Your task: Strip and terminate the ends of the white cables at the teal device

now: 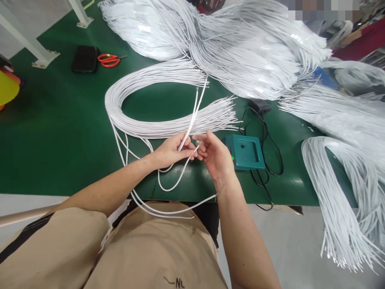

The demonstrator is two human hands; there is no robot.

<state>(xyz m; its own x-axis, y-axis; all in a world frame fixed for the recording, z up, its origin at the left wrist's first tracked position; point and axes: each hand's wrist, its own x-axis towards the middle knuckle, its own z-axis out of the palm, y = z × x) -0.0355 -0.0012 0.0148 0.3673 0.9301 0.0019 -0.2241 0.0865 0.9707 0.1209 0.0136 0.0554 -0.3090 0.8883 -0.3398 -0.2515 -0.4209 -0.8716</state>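
Tabletop separates hands handling cables from front edge.

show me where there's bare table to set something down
Widest: the left of the green table, between the yellow object and curved cable bundle. A smaller patch lies inside that curve. Crowded: the back, under piled cables; right of the teal device, with black cord; and around the hands.

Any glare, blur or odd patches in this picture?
Head view: bright glare patches on the large white wire pile at the top; head view: soft sheen on the green tabletop, strongest near its front edge; head view: a pixelated block hides part of the top right; head view: left hand and right hand look fairly clear, but the detail between their fingertips is too small to read.
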